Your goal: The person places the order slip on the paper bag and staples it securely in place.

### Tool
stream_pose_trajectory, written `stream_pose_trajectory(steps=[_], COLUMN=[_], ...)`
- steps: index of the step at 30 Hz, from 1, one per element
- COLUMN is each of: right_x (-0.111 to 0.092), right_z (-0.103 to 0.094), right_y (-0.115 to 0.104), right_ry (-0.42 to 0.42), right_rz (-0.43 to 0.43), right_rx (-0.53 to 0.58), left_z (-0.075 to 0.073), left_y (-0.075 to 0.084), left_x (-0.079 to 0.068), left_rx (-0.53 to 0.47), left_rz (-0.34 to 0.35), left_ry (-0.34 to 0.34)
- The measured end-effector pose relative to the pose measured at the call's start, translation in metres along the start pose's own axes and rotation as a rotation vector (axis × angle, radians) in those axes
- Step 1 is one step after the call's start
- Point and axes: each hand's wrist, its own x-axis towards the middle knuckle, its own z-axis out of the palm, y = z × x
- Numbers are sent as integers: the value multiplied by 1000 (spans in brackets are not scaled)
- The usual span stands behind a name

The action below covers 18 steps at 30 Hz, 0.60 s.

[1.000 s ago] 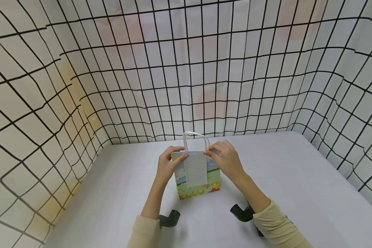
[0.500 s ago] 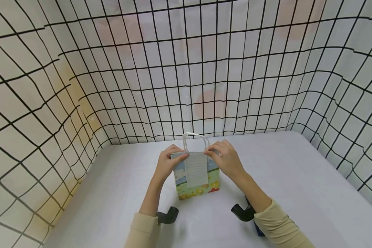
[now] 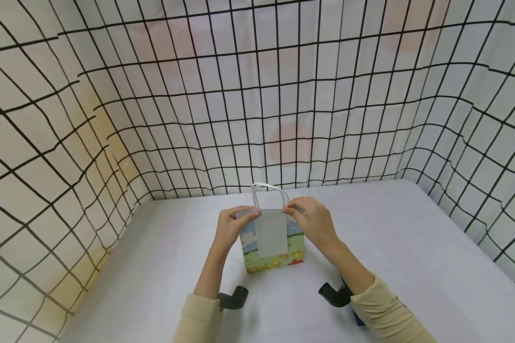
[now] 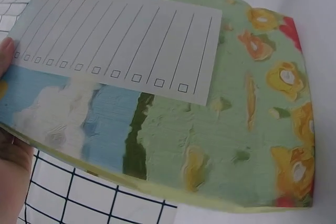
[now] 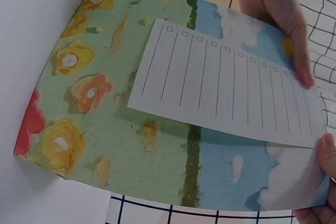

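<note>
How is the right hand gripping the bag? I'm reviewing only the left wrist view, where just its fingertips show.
Observer: In the head view, the right hand pinches the top edge of the bag at an upper corner of the lined card.
Operator: What rises above that edge?
Observer: White handles, looping upward between the two hands.
Operator: Anything near the right sleeve?
Observer: Yes, a black angled piece juts inward beside the right sleeve.

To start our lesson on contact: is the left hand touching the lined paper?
Touching. The right wrist view shows the left hand with its thumb tip on the lined paper.
</note>
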Motion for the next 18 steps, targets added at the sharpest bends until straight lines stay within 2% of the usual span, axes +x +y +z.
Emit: stream_pose_trajectory(steps=[5,12,18], right_x=[-2,-1,-1], right_z=[1,-1,-3], right_y=[0,-2,-2], right_ry=[36,22,-12], right_rz=[-5,-17,-13], right_rx=[3,23,59], left_z=[0,-1,0], left_y=[-21,5,6], left_x=[6,-1,-1], left_rx=[4,-28,-53], left_rz=[7,-42,-53], left_ry=[-20,-70,-64])
